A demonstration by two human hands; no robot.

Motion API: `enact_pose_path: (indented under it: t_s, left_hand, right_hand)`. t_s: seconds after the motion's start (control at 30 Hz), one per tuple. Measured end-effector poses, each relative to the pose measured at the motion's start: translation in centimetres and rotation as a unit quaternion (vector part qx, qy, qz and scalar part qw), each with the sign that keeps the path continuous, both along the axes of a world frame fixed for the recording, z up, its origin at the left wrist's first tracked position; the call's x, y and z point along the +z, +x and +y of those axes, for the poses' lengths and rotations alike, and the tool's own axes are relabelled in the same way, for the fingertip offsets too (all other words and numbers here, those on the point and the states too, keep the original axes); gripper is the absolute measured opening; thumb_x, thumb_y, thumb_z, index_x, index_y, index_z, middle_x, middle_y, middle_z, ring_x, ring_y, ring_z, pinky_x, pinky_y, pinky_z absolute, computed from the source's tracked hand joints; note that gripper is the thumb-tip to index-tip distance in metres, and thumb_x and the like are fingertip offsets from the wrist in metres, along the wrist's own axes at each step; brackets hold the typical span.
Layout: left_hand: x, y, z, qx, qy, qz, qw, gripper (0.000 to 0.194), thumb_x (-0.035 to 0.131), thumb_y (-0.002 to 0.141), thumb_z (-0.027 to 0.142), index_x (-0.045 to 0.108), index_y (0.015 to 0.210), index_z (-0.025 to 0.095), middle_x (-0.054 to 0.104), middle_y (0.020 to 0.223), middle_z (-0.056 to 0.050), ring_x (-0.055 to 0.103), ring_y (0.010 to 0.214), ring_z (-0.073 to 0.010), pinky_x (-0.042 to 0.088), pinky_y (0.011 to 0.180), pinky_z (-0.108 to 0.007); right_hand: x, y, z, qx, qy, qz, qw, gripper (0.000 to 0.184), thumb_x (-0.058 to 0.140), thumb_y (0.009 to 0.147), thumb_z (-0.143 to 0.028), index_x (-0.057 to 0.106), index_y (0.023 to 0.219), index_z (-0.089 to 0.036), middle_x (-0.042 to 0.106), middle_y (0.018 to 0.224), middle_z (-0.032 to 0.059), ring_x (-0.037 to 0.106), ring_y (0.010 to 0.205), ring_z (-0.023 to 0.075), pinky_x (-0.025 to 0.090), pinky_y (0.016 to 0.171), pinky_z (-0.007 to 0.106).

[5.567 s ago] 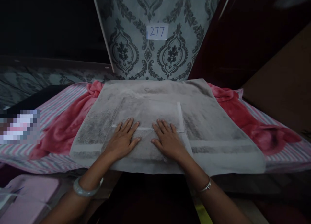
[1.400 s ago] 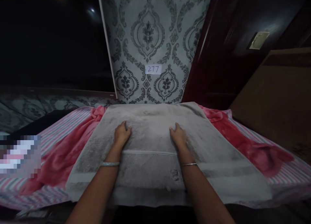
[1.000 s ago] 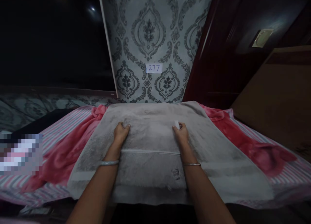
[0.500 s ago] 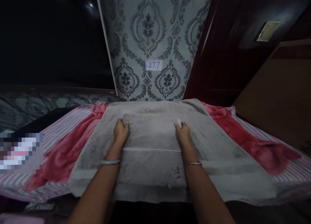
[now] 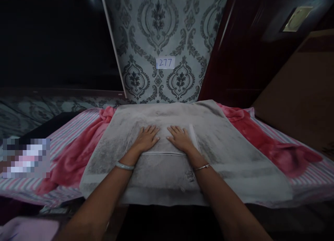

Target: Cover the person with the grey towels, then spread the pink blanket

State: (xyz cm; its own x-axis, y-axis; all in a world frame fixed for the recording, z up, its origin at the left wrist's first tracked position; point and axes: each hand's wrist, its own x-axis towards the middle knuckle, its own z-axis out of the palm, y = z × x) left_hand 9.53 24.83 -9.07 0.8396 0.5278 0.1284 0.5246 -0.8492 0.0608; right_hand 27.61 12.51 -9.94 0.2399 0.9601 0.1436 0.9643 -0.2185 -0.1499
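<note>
A folded grey towel (image 5: 161, 171) lies at the middle of a larger grey cloth (image 5: 235, 157) of the same plush look. It shows a pale hem line across its front and a white strip near its right edge. My left hand (image 5: 147, 139) rests flat on the left part of the folded towel, fingers stretched forward and spread. On the right part, my right hand (image 5: 180, 138) lies flat in the same way, its fingers apart. Neither hand grips anything. The layers under the towel's top are hidden.
Red-pink plush fabric (image 5: 75, 154) bunches out at both sides, over a striped cloth (image 5: 65, 131). Behind are a dark screen (image 5: 52, 42), a patterned wall with a "277" label (image 5: 165, 62), and a brown box (image 5: 300, 80) at right. Something pink (image 5: 31, 228) is at lower left.
Earlier my hands lay flat nearer the front, then pinched the folded towel's far side corners. Now they have let go and lie flat on it, closer together.
</note>
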Motion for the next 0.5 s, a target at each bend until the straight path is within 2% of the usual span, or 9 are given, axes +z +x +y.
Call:
enact_pose_path:
  t_s: [0.13,0.23,0.37,0.5]
  left_hand:
    - [0.2,-0.4,-0.1,-0.004,-0.008,0.015,1.000,0.061,0.038,0.102,0.045,0.033,0.159,0.024,0.029,0.167,-0.011,0.023,0.156,-0.0315,0.018,0.125,-0.060]
    - [0.4,-2.0,-0.1,-0.028,-0.027,0.006,0.999,0.060,0.042,0.101,0.043,0.035,0.158,0.026,0.028,0.167,-0.009,0.022,0.156,-0.0293,0.017,0.126,-0.056]
    - [0.4,-6.0,-0.5,-0.079,-0.047,-0.028,0.995,0.055,0.043,0.100,0.041,0.041,0.155,0.032,0.032,0.166,-0.005,0.025,0.155,-0.0237,0.015,0.128,-0.051]
    - [0.7,-10.9,-0.6,-0.113,-0.085,-0.034,0.989,0.052,0.036,0.101,0.038,0.047,0.151,0.033,0.039,0.162,-0.002,0.027,0.154,-0.0199,0.014,0.128,-0.049]
  right_hand:
    - [0.3,0.3,-0.6,-0.004,-0.022,-0.004,1.000,0.060,0.038,0.105,-0.050,0.031,0.161,-0.029,0.027,0.167,0.0058,0.023,0.154,0.0284,0.021,0.123,0.055]
    - [0.3,1.3,-2.2,0.003,-0.029,0.000,1.000,0.060,0.041,0.105,-0.048,0.031,0.161,-0.030,0.025,0.168,0.0054,0.022,0.155,0.0281,0.019,0.124,0.054]
    - [-1.0,3.4,-5.9,0.026,0.001,0.033,0.999,0.056,0.042,0.104,-0.045,0.035,0.159,-0.033,0.026,0.167,0.0029,0.019,0.155,0.0280,0.020,0.124,0.056]
    - [-3.0,5.7,-10.2,0.065,0.058,0.100,0.991,0.051,0.039,0.104,-0.039,0.047,0.153,-0.030,0.034,0.164,0.0030,0.022,0.155,0.0262,0.026,0.123,0.054]
